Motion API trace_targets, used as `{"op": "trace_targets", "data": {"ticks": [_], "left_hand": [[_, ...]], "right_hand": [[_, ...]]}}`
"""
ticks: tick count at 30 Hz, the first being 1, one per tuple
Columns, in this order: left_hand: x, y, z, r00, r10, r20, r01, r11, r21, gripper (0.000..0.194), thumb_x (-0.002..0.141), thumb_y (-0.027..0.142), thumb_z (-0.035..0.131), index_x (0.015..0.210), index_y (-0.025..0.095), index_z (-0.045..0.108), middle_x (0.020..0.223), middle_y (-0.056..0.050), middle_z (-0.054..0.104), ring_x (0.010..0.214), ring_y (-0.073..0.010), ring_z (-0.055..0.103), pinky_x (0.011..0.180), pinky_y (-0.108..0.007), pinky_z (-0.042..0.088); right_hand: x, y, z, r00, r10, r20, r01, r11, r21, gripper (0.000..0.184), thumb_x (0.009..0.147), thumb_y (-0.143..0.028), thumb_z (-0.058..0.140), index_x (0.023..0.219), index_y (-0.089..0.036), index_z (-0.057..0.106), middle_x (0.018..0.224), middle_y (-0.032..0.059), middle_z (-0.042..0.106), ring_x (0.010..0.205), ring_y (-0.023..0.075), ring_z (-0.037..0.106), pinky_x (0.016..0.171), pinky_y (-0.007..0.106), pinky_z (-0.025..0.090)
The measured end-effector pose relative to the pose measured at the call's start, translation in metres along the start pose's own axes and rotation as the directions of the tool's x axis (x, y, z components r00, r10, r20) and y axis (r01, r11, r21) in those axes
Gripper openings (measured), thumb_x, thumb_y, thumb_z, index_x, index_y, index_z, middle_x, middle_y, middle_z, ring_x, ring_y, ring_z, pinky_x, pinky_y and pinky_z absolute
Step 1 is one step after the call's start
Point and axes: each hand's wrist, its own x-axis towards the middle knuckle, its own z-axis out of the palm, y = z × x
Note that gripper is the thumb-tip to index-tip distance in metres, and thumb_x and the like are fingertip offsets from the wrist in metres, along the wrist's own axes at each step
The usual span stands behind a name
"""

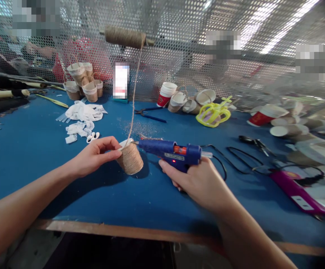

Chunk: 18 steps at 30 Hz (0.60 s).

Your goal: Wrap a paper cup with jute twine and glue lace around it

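Observation:
My left hand (96, 155) pinches the rim of a small paper cup (131, 158) wrapped in brown twine, tilted above the blue table. From the cup's rim a strand of twine (135, 89) runs up to a spool (124, 37) on a rod. Gripped in my right hand (197, 179) is a blue hot glue gun (169, 151) with a red light lit and a clear glue stick at its back. Its nozzle points left and is at the cup's rim; whether it touches I cannot tell.
White lace (85, 111) and white-handled scissors (92, 137) lie left. Wrapped cups (90, 92) stand behind. Pliers (152, 112), paper cups (168, 89) and a yellow crown-shaped piece (213, 115) sit farther back. A cable (241, 170) and purple power strip (299, 194) lie right. Perforated mesh stands behind.

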Motion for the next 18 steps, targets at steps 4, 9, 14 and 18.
{"op": "trace_targets", "data": {"ticks": [4, 9, 14, 18], "left_hand": [[0.0005, 0.0007, -0.0011, 1.0, -0.004, 0.026, 0.005, 1.0, -0.023, 0.018, 0.072, 0.027, 0.066, 0.065, 0.017, 0.053, 0.066, 0.002, 0.058, 0.064, -0.0102, 0.051, 0.064, -0.023, 0.04], [0.001, 0.0013, -0.0023, 1.0, -0.015, 0.024, 0.015, 1.0, -0.006, 0.019, 0.072, 0.029, 0.067, 0.066, 0.016, 0.053, 0.067, 0.001, 0.058, 0.065, -0.0112, 0.052, 0.064, -0.024, 0.041], [0.0016, -0.0007, -0.0039, 0.999, 0.002, 0.052, 0.0, 1.0, -0.027, 0.019, 0.074, 0.029, 0.066, 0.067, 0.016, 0.053, 0.069, -0.001, 0.061, 0.068, -0.0123, 0.055, 0.067, -0.025, 0.042], [0.0015, -0.0012, -0.005, 0.999, 0.007, 0.05, -0.006, 1.0, -0.017, 0.018, 0.075, 0.028, 0.065, 0.068, 0.016, 0.053, 0.07, 0.0, 0.06, 0.068, -0.0114, 0.052, 0.065, -0.023, 0.041]], "right_hand": [[-0.0007, -0.003, 0.0016, 1.0, -0.028, 0.0, 0.028, 1.0, -0.01, 0.027, 0.075, -0.026, 0.055, 0.051, -0.024, 0.042, 0.035, -0.0063, 0.045, 0.033, 0.011, 0.045, 0.042, 0.026, 0.04], [-0.0001, -0.0005, 0.003, 1.0, -0.025, -0.002, 0.025, 0.999, 0.025, 0.026, 0.075, -0.027, 0.054, 0.052, -0.024, 0.044, 0.034, -0.0062, 0.046, 0.032, 0.0105, 0.044, 0.039, 0.025, 0.039], [0.0037, 0.0046, 0.0018, 0.99, 0.14, 0.028, -0.141, 0.987, 0.07, 0.03, 0.074, -0.035, 0.057, 0.05, -0.022, 0.042, 0.038, -0.0035, 0.049, 0.033, 0.0104, 0.048, 0.036, 0.023, 0.04], [0.0017, 0.0025, 0.0022, 0.991, 0.131, 0.039, -0.134, 0.985, 0.105, 0.031, 0.074, -0.034, 0.058, 0.049, -0.021, 0.043, 0.036, -0.0046, 0.048, 0.031, 0.0092, 0.046, 0.035, 0.021, 0.04]]}}
